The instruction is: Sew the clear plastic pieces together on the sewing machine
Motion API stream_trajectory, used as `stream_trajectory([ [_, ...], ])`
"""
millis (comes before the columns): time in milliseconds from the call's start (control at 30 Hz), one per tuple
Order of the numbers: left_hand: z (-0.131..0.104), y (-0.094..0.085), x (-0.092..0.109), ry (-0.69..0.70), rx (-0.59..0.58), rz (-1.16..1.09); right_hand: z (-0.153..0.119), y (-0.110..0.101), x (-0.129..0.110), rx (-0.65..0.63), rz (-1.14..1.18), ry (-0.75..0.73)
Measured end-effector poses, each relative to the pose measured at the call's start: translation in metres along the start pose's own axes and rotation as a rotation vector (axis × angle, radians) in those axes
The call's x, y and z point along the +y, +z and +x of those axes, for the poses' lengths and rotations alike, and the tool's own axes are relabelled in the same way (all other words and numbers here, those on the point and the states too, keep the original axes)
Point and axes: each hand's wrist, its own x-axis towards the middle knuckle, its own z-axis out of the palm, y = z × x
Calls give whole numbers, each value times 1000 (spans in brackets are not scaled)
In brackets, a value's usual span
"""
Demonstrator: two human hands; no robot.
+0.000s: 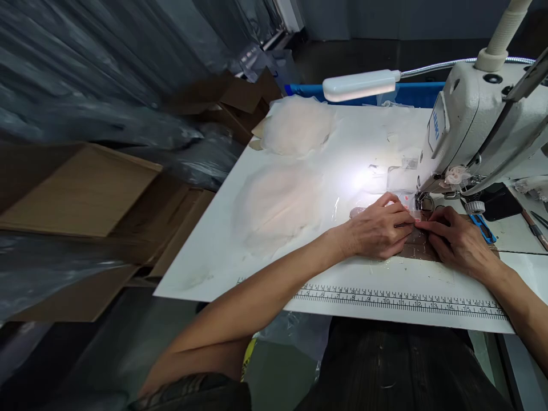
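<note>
- The left hand lies right of centre in the frame, fingers bent and close together, tips down by the needle area; whether they pinch or only press, I cannot tell.
- The right hand comes in from the right, fingers loosely bent, a fingertip meeting the left hand's at a scrap of pink; its grip is too small to tell.
- The pink-marked sheer piece lies just beyond the left fingertips, beside the presser foot, partly hidden by the left hand.
- It looks thin, light and limp, probably slippery and easily puckered or snagged; I would hold it lightly by the edges, with flat fingertips to either side of the foot and clear of the needle.
- A brown panel shows between and below the hands.
- Right of them lie a blue-handled tool and a dark flat object; the sewing machine fills the upper right.
- Two pale, sheer piles sit left of centre on the white tabletop.
- Open cardboard boxes stand at the left edge.
</note>
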Motion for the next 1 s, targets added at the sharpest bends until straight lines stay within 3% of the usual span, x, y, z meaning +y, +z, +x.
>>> stream_trajectory([
  [167, 0, 0, -5, 2, -54, -98, -2, 1, 0, -30, -22, 20],
  [400, 1, -4, -5, -26, -17, -134, -1, 0, 0, -35, -50, -9],
  [700, -1, -4, -8, -37, -51, -127, 2, 1, -6, -61, -169, 14],
  [1000, 0, -3, -9, -102, -96, -61, 10, 5, -11, -129, -297, 155],
])
